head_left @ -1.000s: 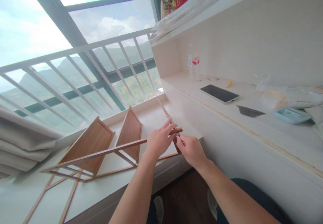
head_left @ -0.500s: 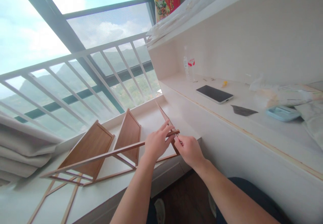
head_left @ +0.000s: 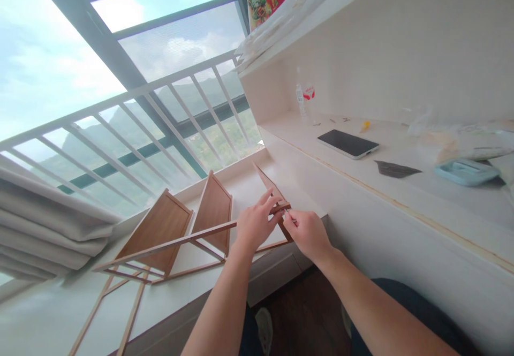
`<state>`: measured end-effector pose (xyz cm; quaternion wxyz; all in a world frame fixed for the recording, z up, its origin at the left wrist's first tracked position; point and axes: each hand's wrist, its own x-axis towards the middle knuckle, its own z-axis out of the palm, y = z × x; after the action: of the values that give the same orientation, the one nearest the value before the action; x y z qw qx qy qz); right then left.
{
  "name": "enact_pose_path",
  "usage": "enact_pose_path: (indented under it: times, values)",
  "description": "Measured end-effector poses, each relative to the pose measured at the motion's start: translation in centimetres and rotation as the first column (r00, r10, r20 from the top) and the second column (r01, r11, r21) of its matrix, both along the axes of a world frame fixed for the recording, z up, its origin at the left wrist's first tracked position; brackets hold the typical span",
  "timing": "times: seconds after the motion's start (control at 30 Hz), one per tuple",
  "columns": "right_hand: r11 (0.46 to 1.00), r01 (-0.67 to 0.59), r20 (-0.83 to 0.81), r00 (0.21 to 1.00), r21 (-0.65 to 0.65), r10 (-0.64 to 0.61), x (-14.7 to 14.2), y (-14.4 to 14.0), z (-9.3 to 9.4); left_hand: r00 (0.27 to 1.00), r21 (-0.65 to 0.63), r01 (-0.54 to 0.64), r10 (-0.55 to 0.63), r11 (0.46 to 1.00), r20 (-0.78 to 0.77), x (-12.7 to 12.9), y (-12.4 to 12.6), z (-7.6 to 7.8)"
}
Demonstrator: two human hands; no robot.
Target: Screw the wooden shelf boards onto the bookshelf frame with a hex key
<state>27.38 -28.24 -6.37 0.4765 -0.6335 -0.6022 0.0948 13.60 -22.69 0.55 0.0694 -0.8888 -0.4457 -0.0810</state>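
A brown wooden shelf unit (head_left: 168, 244) lies on its side on the white window ledge, its several boards standing up from the long rails. My left hand (head_left: 256, 222) is wrapped round the right end of the upper rail, thumb below and fingers above. Just to its right, my right hand (head_left: 308, 233) is closed in a pinch on a thin metal tool (head_left: 295, 220), whose tip meets the rail's end. Most of the tool is hidden by the fingers, so its exact kind does not show.
On the white desk (head_left: 401, 206) at right are a phone (head_left: 347, 143), a dark flat piece (head_left: 397, 169), a light blue case (head_left: 467, 172), a yellow bit (head_left: 365, 126) and a clear bottle (head_left: 301, 99). Grey curtain (head_left: 52, 227) hangs at left; a railing (head_left: 132, 96) crosses the window.
The whole view has shifted slightly, so the shelf unit and both hands sit a little further right. Both hands stay at the rail's end; my right hand has turned slightly.
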Motion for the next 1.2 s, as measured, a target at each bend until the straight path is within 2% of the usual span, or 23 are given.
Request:
enact_pose_path:
  times: [0.33, 0.53, 0.67, 0.77, 0.87, 1.03, 1.2]
  values:
    - [0.997, -0.075, -0.111, 0.991, -0.033, 0.071, 0.2, -0.6, 0.9, 0.997, 0.056, -0.05, 0.054, 0.997, -0.06, 0.1, -1.4, -0.4]
    - [0.998, -0.066, -0.061, 0.996, 0.012, 0.067, 0.8, -0.6, 1.3, 0.994, 0.061, -0.073, 0.078, 0.995, -0.075, 0.4, -1.8, -0.4]
    - [0.993, -0.098, 0.0, 0.995, 0.059, 0.098, 1.0, -0.3, 0.9, 0.995, 0.029, -0.08, 0.081, 0.996, -0.057, 0.5, -0.9, -0.3]
    - [0.997, -0.064, 0.041, 0.997, 0.036, 0.062, 1.1, 0.1, 0.3, 0.996, -0.007, -0.074, 0.074, 0.997, -0.04, 0.5, -0.1, -0.1]
    - [0.999, -0.03, 0.065, 0.998, 0.033, 0.027, 1.0, 0.3, -0.3, 0.999, -0.03, -0.045, 0.044, 0.999, -0.031, 0.3, 0.4, -0.1]
    - [0.988, -0.083, 0.072, 0.995, 0.131, 0.074, 0.5, 0.5, -1.0, 1.0, -0.041, 0.018, -0.019, 0.999, -0.017, -0.2, 0.7, -0.3]
    - [0.989, -0.083, 0.07, 0.995, 0.124, 0.075, 0.2, 0.5, -1.6, 0.998, -0.05, 0.06, -0.06, 0.997, -0.003, -0.4, 0.7, -0.3]
